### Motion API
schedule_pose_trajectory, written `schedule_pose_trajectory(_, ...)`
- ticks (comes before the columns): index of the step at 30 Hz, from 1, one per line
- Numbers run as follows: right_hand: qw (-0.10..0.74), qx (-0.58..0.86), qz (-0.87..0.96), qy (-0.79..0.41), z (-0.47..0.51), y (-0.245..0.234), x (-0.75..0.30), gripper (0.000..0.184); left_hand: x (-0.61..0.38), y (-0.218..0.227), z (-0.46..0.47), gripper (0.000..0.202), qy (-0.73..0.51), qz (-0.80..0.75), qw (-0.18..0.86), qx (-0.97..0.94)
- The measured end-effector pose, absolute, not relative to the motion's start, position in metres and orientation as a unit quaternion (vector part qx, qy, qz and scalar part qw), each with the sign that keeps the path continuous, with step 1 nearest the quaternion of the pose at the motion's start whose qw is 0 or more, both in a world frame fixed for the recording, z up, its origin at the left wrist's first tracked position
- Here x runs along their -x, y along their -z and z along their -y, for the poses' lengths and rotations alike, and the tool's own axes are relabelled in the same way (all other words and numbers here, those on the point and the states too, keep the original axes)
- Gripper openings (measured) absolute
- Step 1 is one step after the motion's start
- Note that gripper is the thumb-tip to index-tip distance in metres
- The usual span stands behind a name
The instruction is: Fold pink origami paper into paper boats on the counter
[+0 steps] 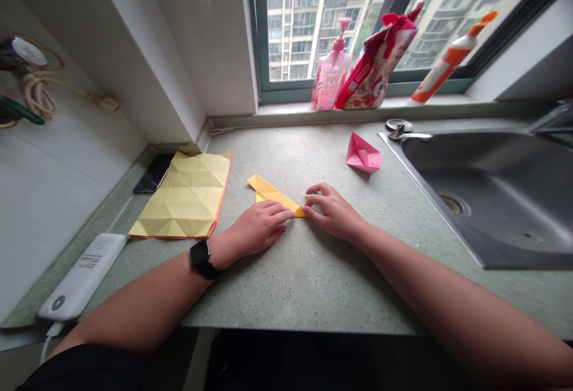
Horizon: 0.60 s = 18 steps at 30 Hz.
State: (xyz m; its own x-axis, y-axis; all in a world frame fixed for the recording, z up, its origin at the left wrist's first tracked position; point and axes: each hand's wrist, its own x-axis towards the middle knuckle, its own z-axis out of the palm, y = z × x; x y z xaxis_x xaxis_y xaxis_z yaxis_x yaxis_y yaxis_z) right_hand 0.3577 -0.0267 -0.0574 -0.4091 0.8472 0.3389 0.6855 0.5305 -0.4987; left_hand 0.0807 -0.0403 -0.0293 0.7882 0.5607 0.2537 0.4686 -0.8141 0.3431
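A folded yellow-orange piece of paper (274,193) lies on the counter, with a narrow flap pointing to the upper left and a tip at the right. My left hand (262,224) rests on its lower edge, fingers stretched out and pressing it down; part of the paper is hidden beneath them. At the right tip, the thumb and index finger of my right hand (329,207) close on the paper, while its other fingers curl above the counter. Farther back on the right stands a pink folded paper shape (363,153).
Creased yellow sheets (183,194) lie at left, partly over a dark phone (152,174). A white power bank (83,276) with a cable is near the left edge. A steel sink (447,254) takes up the right. A pink pump bottle (331,74), a red bag (380,62) and an orange-white bottle (447,62) line the windowsill.
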Motion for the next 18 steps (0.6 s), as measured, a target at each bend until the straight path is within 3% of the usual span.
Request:
schedule_pose_trajectory(11, 0.279, 0.464, 0.829, -0.143, 0.0271, 0.0556, -0.3566, 0.001, -0.0812, 0.0328, 0.0383, 0.030, -0.192, -0.254, 0.111, -0.941)
schedule_pose_trajectory(18, 0.280, 0.488, 0.816, -0.131, 0.0286, 0.0595, -0.3514, 0.015, -0.0813, 0.0340, 0.0383, 0.028, -0.194, -0.257, 0.106, -0.941)
